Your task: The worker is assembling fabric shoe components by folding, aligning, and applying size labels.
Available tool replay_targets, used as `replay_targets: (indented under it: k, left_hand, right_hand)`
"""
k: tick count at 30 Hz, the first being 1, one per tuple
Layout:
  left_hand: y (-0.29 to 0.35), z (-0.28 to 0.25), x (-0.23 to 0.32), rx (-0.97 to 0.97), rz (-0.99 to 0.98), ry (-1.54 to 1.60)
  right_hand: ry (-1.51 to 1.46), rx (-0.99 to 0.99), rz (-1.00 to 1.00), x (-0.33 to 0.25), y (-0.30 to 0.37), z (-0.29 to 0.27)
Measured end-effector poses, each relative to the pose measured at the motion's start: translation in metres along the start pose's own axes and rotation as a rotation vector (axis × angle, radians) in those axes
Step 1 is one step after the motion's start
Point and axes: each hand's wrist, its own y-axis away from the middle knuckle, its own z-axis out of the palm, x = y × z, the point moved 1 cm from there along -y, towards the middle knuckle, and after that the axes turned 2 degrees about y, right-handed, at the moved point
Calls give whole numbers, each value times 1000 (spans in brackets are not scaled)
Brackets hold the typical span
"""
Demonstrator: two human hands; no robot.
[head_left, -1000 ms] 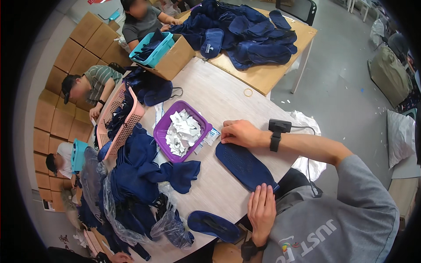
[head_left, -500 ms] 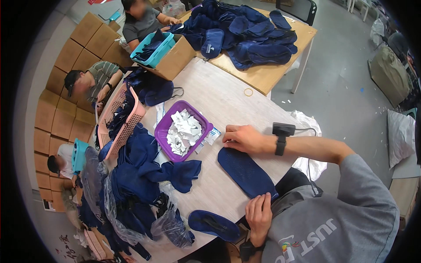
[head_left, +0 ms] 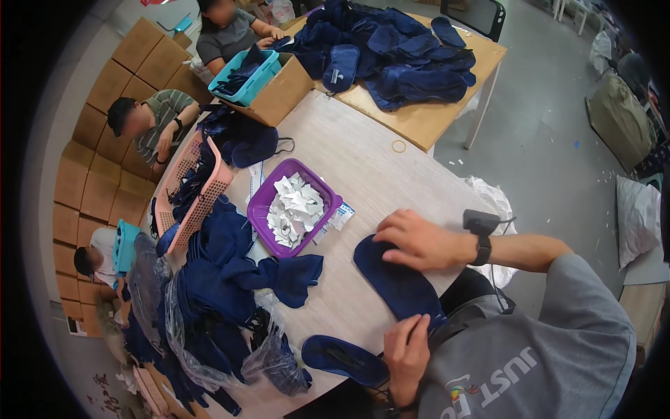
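A long navy fabric slipper (head_left: pixel 391 279) lies flat at the near right part of the pale table. My right hand (head_left: pixel 419 241) rests over its far end, fingers spread and slightly bent on the cloth. My left hand (head_left: pixel 407 353) is at the near end by my body, its fingers curled and pinching the slipper's edge; the thumb is mostly hidden. Just left of that hand lies a second navy slipper (head_left: pixel 342 358) with a dark inside. Beyond the slippers, a purple basket (head_left: pixel 256 209) holds crumpled white paper scraps (head_left: pixel 296 209).
Navy fabric pieces (head_left: pixel 216 279) and clear plastic bags (head_left: pixel 269 359) pile up at left, beside a pink basket (head_left: pixel 213 185). A cardboard box (head_left: pixel 286 91) with a turquoise basket (head_left: pixel 248 84) stands farther back. A wooden table (head_left: pixel 412 129) bears more navy pieces. Several people sit around.
My right hand has moved right from the slipper's far tip and spread over its surface. My left hand's fingers have curled tighter at the near end.
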Motion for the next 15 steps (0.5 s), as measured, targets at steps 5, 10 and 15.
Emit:
replay_targets:
  k: [5,10,15]
  left_hand:
    - [-64,-24,-19,-4,-252,248]
    - [-117,-25,-68,-78,-350,334]
    - [-134,-13,-83,-121,-376,290]
  right_hand:
    - [53,161,325,30,46,-22]
    - [132,224,335,22,67,-21]
    - [211,216,341,18,64,-24]
